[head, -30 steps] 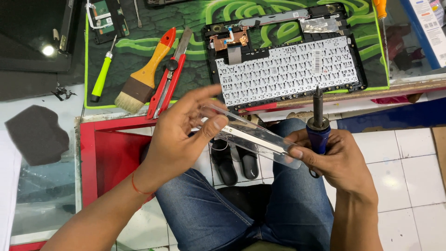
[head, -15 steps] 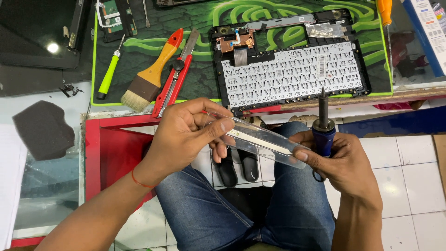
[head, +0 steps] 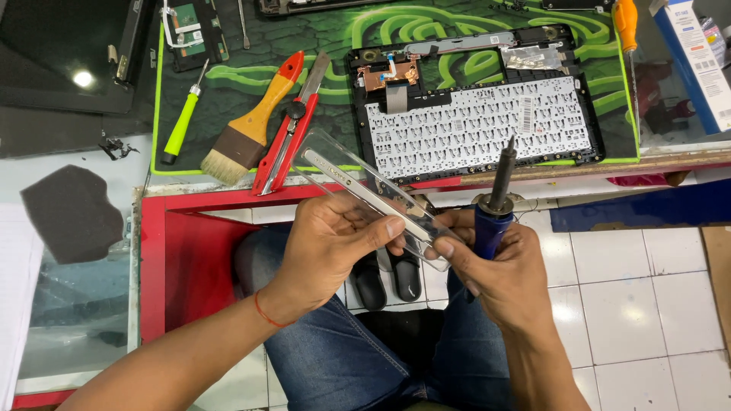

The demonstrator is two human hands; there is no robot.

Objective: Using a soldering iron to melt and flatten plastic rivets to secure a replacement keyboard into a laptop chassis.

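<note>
So the left hand [head: 335, 240] has its grip clamped on the near end of a clear plastic case [head: 365, 190], long axis running off toward 10 o'clock over the desk [head: 533, 183] edge, while the right hand [head: 506, 266] stays wrapped round a blue-handled soldering iron [head: 495, 205], tip at 12.

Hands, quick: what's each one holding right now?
Left hand: closed on the clear plastic case.
Right hand: closed on the blue-handled soldering iron, fingertips touching the case.

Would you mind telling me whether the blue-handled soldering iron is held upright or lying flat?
Roughly upright: the right hand grips the blue-handled soldering iron by its handle, dark tip pointing up toward the dismantled laptop keyboard.
</note>
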